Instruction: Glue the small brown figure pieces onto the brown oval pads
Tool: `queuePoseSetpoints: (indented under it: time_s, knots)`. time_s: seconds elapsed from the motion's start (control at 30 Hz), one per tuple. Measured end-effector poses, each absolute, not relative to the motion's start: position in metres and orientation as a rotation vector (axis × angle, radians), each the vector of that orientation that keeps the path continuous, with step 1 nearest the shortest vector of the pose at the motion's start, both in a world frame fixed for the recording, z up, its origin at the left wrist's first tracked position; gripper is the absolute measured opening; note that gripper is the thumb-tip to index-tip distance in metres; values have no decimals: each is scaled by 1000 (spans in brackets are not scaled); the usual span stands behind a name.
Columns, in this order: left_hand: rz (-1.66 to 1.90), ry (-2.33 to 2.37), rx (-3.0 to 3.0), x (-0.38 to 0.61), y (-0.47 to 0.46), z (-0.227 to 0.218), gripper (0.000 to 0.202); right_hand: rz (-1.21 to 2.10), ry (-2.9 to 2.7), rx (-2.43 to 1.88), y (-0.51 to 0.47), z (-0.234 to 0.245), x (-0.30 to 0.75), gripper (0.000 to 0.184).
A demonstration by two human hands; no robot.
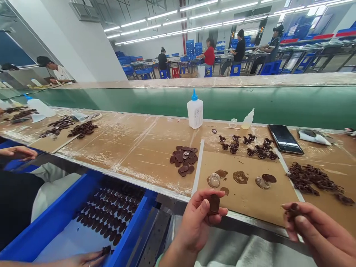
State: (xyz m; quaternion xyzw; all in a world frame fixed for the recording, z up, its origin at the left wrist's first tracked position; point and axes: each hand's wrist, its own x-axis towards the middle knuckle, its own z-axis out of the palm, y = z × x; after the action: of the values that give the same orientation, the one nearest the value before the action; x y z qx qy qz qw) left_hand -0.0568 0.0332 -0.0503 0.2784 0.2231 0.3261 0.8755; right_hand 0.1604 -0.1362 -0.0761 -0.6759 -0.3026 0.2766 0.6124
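Note:
In my left hand (196, 222), a flat dark-brown oval piece (214, 204) is pinched upright between thumb and fingers, just off the table's front edge. My right hand (317, 228) is closed on a small dark-brown piece (294, 210), mostly covered by the fingertips, so its shape is unclear. Between and beyond my hands lie a small clear dish (214, 180), brown smears (240, 177) and another clear dish (261, 182) with a brown oval (269, 178) against it. Small horse-like brown figures (261, 151) stand farther back.
Brown ovals (183, 159) are heaped left; tangled brown pieces (314, 178) lie right. A blue-capped bottle (195, 111), small dropper bottle (248, 119) and phone (285, 138) stand behind. At left, a co-worker's hand (89, 258) reaches into a blue bin (139, 218) holding rows of pieces.

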Motion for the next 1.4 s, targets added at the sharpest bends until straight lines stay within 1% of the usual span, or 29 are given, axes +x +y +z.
queuePoseSetpoints:
  time_s: [0.1, 0.2, 0.33, 0.47, 0.67, 0.77, 0.87, 1.0, 1.07, 1.23, 1.4]
  knots:
    - [667, 448, 565, -59, 34, -50, 23, 900, -623, -1368, -114, -56, 138, 31]
    - [658, 403, 566, -60, 36, -50, 26, 1032, -572, -1294, -98, -40, 120, 34]
    - [640, 353, 558, -59, 37, -54, 24, 1087, -596, -1259, -88, -32, 108, 35]
    - [619, 330, 555, -57, 35, -59, 23, 1139, -666, -1238, -85, -38, 107, 33]
    - [578, 420, 508, -54, 32, -59, 25, 1188, -759, -1236, -82, -44, 103, 31]
    - [651, 507, 533, -52, 30, -59, 23, 1206, -799, -1213, -80, -42, 98, 28]
    - [803, 610, 625, -51, 26, -59, 23, 1164, -856, -1224, -76, -39, 93, 28]
    - [910, 665, 721, -48, 20, -58, 23, 1010, -1057, -1217, -69, -42, 83, 18]
    - [909, 675, 718, -45, 17, -58, 23, 940, -1139, -1220, -66, -47, 77, 14]
    - [892, 660, 711, -40, 11, -57, 23, 780, -1207, -1262, -63, -50, 75, 14]
    - [780, 564, 848, -43, 20, -53, 24, 818, -1285, -1270, -67, -28, 95, 13]
